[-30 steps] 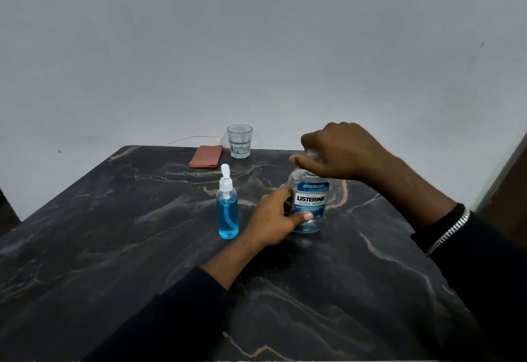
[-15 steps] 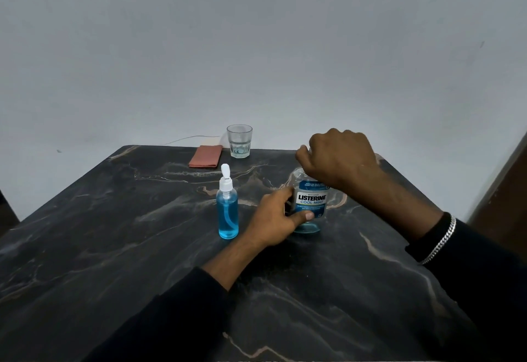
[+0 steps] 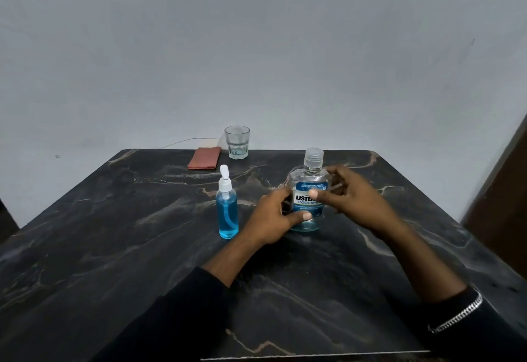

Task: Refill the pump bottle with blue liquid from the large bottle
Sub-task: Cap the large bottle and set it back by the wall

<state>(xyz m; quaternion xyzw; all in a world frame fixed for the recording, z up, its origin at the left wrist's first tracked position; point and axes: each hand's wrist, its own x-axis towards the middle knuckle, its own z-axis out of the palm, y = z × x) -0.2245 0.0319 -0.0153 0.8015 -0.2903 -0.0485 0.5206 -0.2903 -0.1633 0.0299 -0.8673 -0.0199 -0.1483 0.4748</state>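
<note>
**A:** What is on the table [image 3: 119,247]?

**B:** It is dark marble with pale veins. A large bottle [image 3: 309,190] stands upright near the middle, its clear cap [image 3: 313,158] on, with a little blue liquid at the bottom. A pump bottle [image 3: 227,209] stands upright just to its left, apart from it and mostly full of blue liquid.

**A:** Where are the hands?

**B:** The left hand [image 3: 275,219] grips the large bottle low on its left side, thumb across the label. The right hand [image 3: 350,199] is at the bottle's right side, fingers spread and curled, thumb on the label. I cannot tell if it truly grips. Both sleeves are black, and a silver bracelet [image 3: 459,316] shows at the right wrist.

**A:** Anything else?

**B:** At the far edge, a glass [image 3: 237,142] stands beside a flat reddish pouch [image 3: 204,158], near a plain grey wall.
</note>
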